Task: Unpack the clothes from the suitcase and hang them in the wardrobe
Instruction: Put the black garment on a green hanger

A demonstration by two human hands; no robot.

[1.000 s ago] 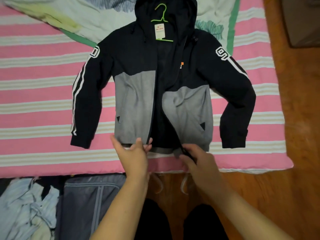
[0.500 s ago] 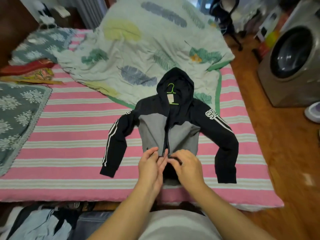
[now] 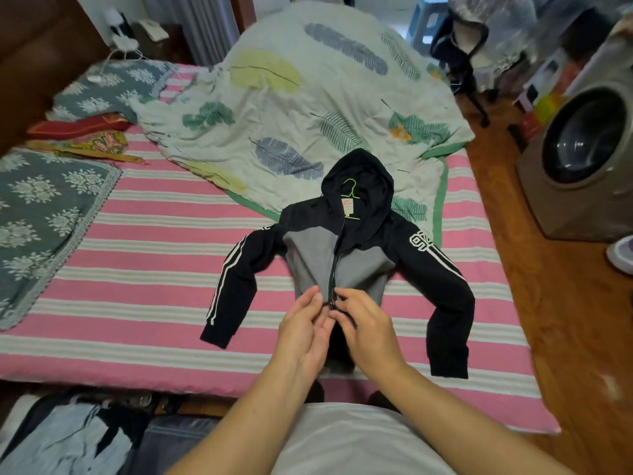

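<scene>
A black and grey hooded jacket [image 3: 363, 265] lies face up on the pink striped bed [image 3: 144, 262], sleeves spread. A green hanger [image 3: 352, 197] sits inside its neck, the hook showing in the hood. My left hand [image 3: 303, 332] and my right hand [image 3: 368, 329] meet at the lower front of the jacket. Both pinch the zipper [image 3: 331, 305], where the two front edges come together. The open suitcase [image 3: 171, 443] lies on the floor at the bottom left, with pale blue clothes [image 3: 65, 440] in it.
A leaf-print quilt [image 3: 308, 97] is bunched at the far side of the bed. Grey floral pillows [image 3: 37, 214] lie at the left. A washing machine [image 3: 579, 159] stands on the wooden floor at the right.
The view has risen and pulled back from the jacket. My hands went from holding the hem corners apart to meeting at the zipper, and the jacket's front edges have closed together.
</scene>
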